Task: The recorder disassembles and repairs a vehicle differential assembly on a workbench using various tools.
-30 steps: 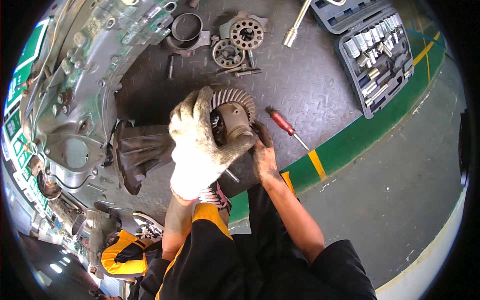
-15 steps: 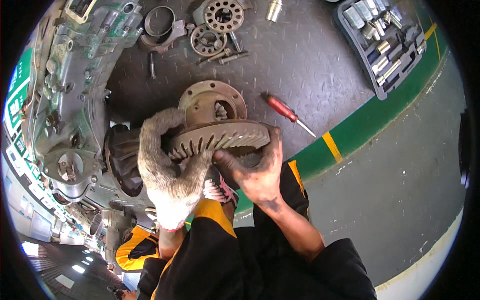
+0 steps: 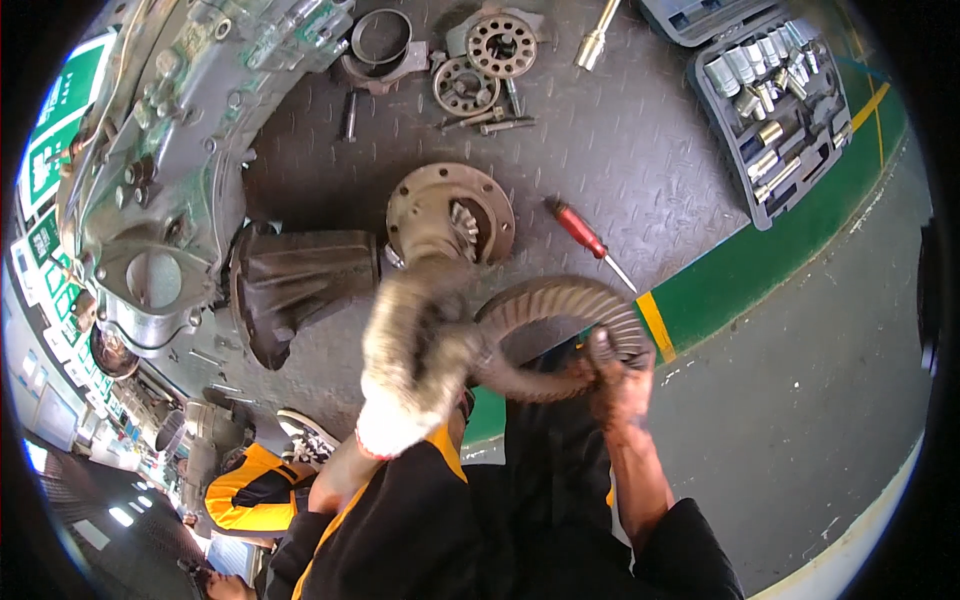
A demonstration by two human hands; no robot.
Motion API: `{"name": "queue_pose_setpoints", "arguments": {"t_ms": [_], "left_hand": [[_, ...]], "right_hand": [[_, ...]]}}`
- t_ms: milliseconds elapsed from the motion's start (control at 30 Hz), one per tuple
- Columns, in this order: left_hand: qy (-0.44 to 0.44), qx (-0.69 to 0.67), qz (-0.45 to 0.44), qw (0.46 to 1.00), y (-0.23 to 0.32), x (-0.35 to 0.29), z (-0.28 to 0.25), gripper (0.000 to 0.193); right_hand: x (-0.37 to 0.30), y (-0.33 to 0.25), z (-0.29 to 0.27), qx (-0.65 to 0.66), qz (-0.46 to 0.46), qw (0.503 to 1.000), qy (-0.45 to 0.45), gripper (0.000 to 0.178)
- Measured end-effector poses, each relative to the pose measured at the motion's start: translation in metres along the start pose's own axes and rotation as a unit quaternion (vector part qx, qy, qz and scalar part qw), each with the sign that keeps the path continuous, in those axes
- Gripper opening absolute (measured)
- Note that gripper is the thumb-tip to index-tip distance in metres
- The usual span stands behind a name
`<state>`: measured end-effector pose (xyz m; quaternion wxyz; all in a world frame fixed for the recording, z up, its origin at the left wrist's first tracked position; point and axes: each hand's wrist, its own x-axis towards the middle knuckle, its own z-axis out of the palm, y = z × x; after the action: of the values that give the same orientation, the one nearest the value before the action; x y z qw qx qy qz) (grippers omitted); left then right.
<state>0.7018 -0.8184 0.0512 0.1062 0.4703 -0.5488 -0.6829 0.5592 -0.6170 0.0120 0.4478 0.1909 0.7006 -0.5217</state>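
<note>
A toothed ring gear [image 3: 540, 300] is held tilted above my lap, near the bench edge. My bare right hand [image 3: 622, 390] is closed on its right side, thumb over the teeth. My left hand [image 3: 415, 345], in a pale knit glove, is smeared by motion beside the gear's left edge. Whether its fingers touch the gear I cannot tell. Just beyond the glove stands a flanged differential case [image 3: 497, 205] with a small gear showing in its opening. The glove partly covers its lower part.
A ribbed metal housing [image 3: 305, 285] lies left of my glove, beside a large gearbox casing [image 3: 185, 190]. A red screwdriver [image 3: 580, 232] lies to the right. Further back are drilled discs [image 3: 502, 45], bolts and an open socket set [image 3: 755, 150]. Another person's leg [image 3: 250, 490] shows lower left.
The ring gear has come away from the differential case, moving right and toward me in my right hand. My left hand has shifted right. The view has turned slightly.
</note>
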Motion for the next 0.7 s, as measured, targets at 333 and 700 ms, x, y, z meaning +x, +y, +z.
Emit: {"name": "queue_pose_setpoints", "arguments": {"t_ms": [333, 700], "left_hand": [[0.089, 0.42, 0.311, 0.848, -0.049, 0.056, -0.011, 0.086], [0.182, -0.252, -0.174, 0.934, -0.05, 0.016, 0.015, 0.069]], "right_hand": [[0.059, -0.09, 0.002, -0.353, -0.377, 0.847, 0.128, 0.03], [0.08, -0.036, 0.01, -0.505, -0.458, 0.731, -0.016, 0.038]]}}
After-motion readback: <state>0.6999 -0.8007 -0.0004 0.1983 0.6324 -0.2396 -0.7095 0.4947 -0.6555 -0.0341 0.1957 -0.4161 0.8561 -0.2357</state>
